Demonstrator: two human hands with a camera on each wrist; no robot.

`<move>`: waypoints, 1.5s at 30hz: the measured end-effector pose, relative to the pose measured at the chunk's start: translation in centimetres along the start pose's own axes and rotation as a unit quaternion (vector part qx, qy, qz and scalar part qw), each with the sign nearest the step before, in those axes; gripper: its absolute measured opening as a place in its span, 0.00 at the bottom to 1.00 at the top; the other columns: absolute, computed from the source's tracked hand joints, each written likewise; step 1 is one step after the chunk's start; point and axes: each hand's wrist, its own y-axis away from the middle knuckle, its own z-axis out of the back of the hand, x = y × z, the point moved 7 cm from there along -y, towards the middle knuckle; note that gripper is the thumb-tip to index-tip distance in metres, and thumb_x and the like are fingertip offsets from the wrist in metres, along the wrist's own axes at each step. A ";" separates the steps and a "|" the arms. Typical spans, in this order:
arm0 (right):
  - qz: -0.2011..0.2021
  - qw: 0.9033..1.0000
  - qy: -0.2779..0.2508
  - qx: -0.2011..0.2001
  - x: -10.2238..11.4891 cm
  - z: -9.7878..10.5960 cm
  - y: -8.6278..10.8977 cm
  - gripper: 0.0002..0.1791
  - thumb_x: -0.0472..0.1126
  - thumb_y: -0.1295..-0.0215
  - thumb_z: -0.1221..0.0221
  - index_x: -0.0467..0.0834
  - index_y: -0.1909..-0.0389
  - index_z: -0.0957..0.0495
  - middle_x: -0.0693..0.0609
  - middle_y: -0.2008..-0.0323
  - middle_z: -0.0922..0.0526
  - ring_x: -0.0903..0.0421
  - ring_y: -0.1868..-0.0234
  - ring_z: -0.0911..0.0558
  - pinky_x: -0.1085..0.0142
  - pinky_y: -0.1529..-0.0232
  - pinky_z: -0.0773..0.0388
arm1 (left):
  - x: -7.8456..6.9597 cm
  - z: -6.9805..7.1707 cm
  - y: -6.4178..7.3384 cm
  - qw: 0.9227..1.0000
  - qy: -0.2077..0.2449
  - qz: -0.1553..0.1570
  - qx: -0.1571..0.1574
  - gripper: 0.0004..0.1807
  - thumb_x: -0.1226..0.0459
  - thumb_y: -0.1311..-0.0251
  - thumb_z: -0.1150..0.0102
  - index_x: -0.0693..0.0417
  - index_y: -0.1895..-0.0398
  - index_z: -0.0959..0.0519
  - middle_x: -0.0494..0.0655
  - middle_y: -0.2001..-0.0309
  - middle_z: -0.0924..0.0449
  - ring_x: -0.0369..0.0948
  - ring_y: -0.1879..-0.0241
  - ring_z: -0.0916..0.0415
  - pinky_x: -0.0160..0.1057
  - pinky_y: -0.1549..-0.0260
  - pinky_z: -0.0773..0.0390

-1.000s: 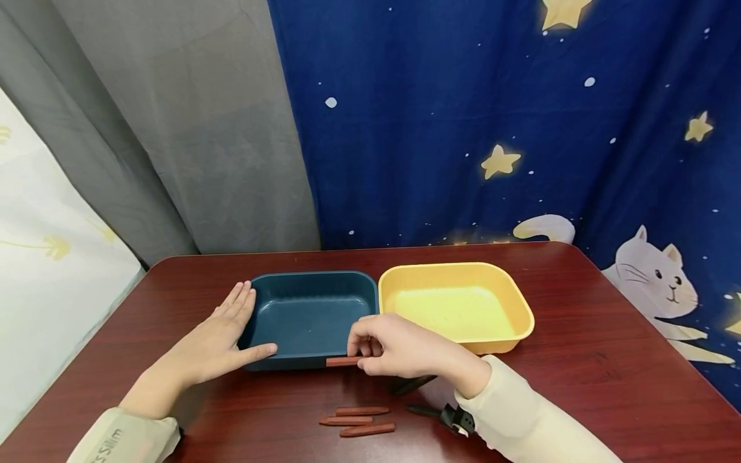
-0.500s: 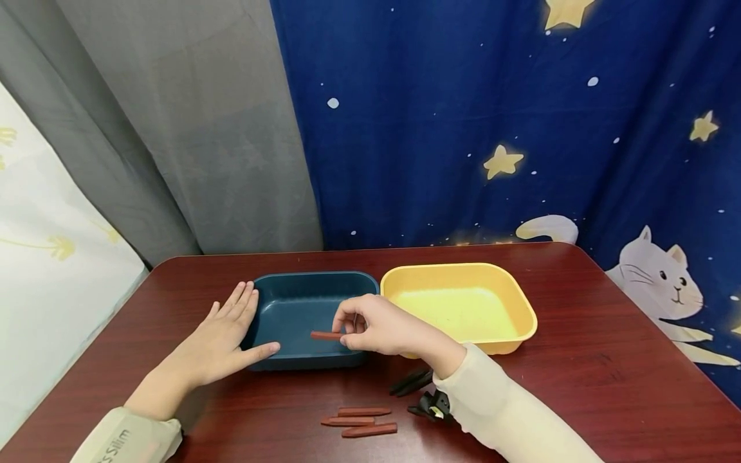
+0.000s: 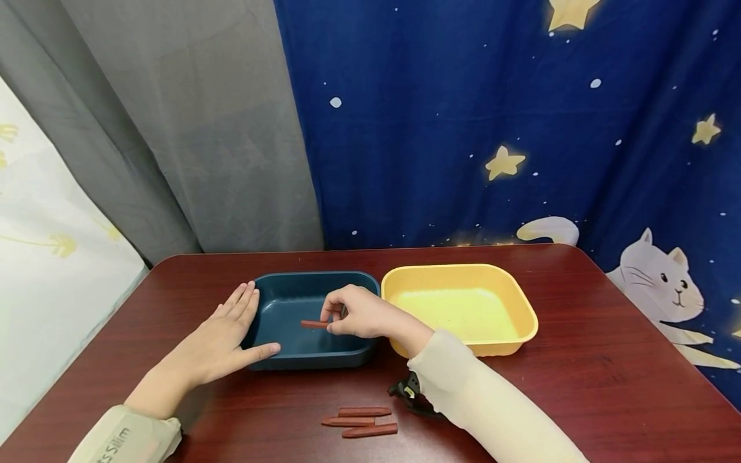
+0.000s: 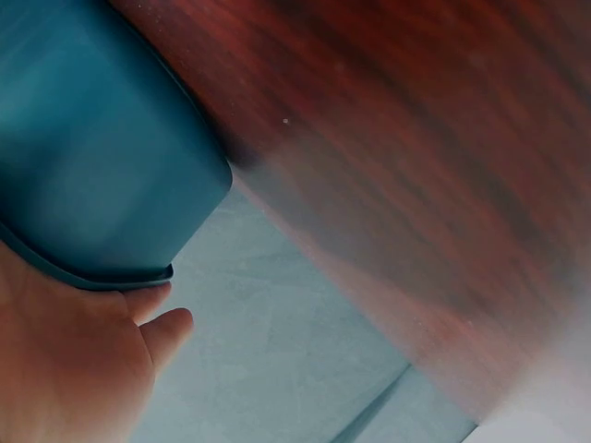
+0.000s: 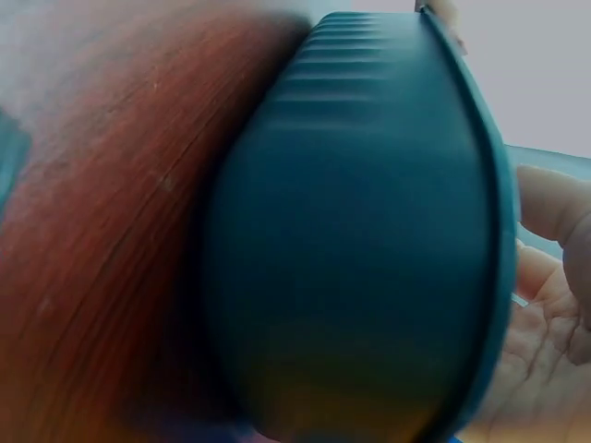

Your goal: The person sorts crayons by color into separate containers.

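Note:
In the head view my right hand (image 3: 366,314) pinches a reddish-brown crayon (image 3: 313,324) between thumb and fingers, over the inside of the dark blue tray (image 3: 315,360). My left hand (image 3: 217,337) rests on that tray's left side, fingers straight along the end and thumb over the front rim. Three more reddish-brown crayons (image 3: 365,411) lie on the table in front. The left wrist view has the left hand (image 4: 74,360) against the tray's rim. From the right wrist, the tray's outer wall (image 5: 351,231) hides part of the right hand (image 5: 549,341), and the crayon cannot be seen.
A yellow tray (image 3: 463,344) stands right beside the blue one. A black device (image 3: 412,387) shows under the right wrist and covers part of the table (image 3: 579,386). Behind the table's back edge hang a grey curtain (image 3: 231,161) and a blue star-patterned curtain (image 3: 417,161).
My right hand has carried the crayon from the blue tray's front wall up and over into the tray's space. The left hand has stayed in place. Black sticks near the right wrist are now covered.

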 end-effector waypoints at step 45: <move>-0.163 0.973 0.160 0.018 -1.7 -2.8 -1.8 0.06 0.38 0.37 0.34 0.52 0.71 0.18 0.59 0.70 0.20 0.60 0.68 0.24 0.67 0.67 0.25 | 0.3 0.0 -0.1 1.000 0.026 -0.006 0.016 0.65 0.28 0.46 0.45 0.67 0.22 0.55 0.60 0.20 0.64 0.57 0.20 0.66 0.65 0.30 0.46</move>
